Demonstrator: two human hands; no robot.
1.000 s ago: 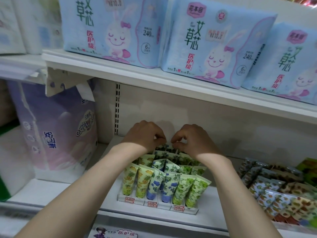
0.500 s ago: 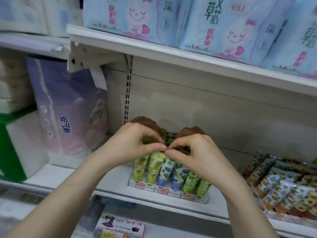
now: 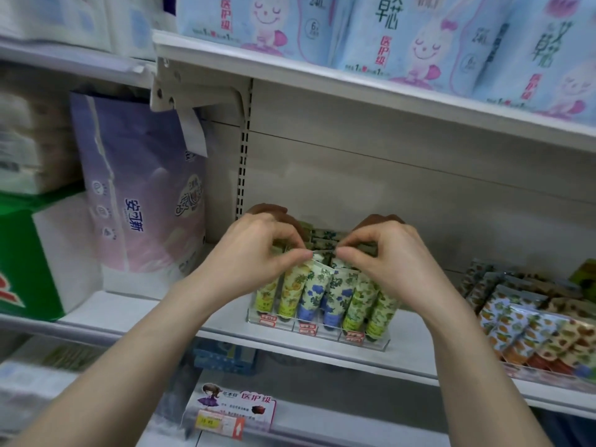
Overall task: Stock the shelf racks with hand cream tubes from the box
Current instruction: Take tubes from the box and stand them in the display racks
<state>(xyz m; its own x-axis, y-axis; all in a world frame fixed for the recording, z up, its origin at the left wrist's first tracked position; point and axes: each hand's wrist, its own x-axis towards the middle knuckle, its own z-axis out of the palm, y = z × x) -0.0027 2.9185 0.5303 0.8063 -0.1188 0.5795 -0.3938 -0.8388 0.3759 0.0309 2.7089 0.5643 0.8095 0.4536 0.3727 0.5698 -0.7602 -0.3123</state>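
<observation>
A clear plastic rack (image 3: pixel 380 345) stands on the white shelf (image 3: pixel 145 314), holding several flower-printed hand cream tubes (image 3: pixel 314 295) upright in rows. Both hands hover over the rack's front rows. My left hand (image 3: pixel 258 256) pinches the flat top edge of a tube with thumb and forefinger. My right hand (image 3: pixel 383 259) pinches the same spot from the other side, fingertips almost meeting the left ones. The back rows of tubes are partly hidden behind my hands. No box is in view.
A second rack of orange-printed tubes (image 3: pixel 529 324) sits to the right. A purple tissue pack (image 3: pixel 142 201) and a green-white box (image 3: pixel 35 259) stand to the left. Blue pad packs (image 3: pixel 419 37) fill the shelf above. A price tag (image 3: pixel 232 411) hangs below.
Both hands have drawn back from the rear rows toward the front rows, fingertips coming together in a pinch on a tube top. The camera has moved closer and tilted down a little.
</observation>
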